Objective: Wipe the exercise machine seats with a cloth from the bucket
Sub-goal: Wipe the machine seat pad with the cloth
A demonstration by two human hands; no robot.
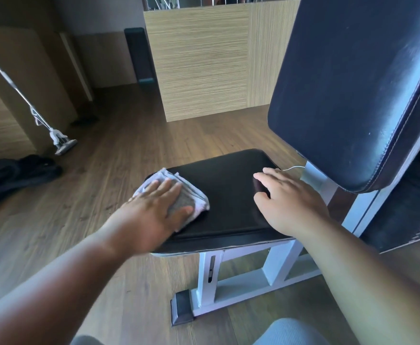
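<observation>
The one head-worn camera looked forward and steeply down, close over the seat (226, 195) (wide-angle, edges bowed), floor (119, 145) beyond.

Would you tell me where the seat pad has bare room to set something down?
Free: the middle of the seat pad, between the cloth under the left hand and the right hand, plus the far strip toward the backrest. Both side edges are crowded.

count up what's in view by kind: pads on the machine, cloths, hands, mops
pads: 2, the seat and the back pad
cloths: 1, the folded cloth under the left hand
hands: 2, left hand and right hand
mops: 1, the mop on the floor
total: 6
</observation>
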